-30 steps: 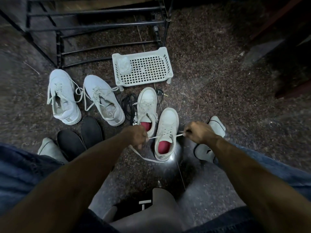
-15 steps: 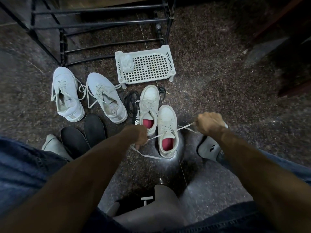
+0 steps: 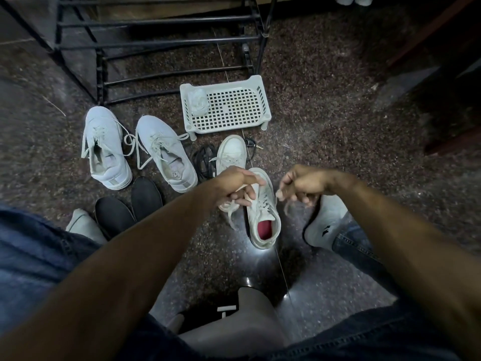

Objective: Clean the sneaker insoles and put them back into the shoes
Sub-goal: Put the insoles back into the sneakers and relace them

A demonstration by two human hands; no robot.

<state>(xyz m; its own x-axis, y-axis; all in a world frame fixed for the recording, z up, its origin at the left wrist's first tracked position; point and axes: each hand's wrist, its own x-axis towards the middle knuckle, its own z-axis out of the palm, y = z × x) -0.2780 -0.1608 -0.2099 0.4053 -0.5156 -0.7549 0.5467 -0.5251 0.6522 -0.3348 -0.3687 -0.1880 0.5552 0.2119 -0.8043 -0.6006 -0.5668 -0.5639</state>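
Head view, L to R: two black insoles (image 3: pixel 130 207) lie on the floor just beside the grey sneaker pair (image 3: pixel 166 155), not yet refitted. My left hand (image 3: pixel 235 187) pinches a lace (image 3: pixel 231 209) over the white sneaker w/ red insole (image 3: pixel 264 220); right hand (image 3: pixel 303 183) is curled on the other lace end, blurred. Risk: uneven pull drags or tips that sneaker, or the knot slips loose.

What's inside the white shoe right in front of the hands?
The white shoe has a red lining or insole showing at its heel opening. Its tongue and laces cover the toe end, so that part cannot be seen.
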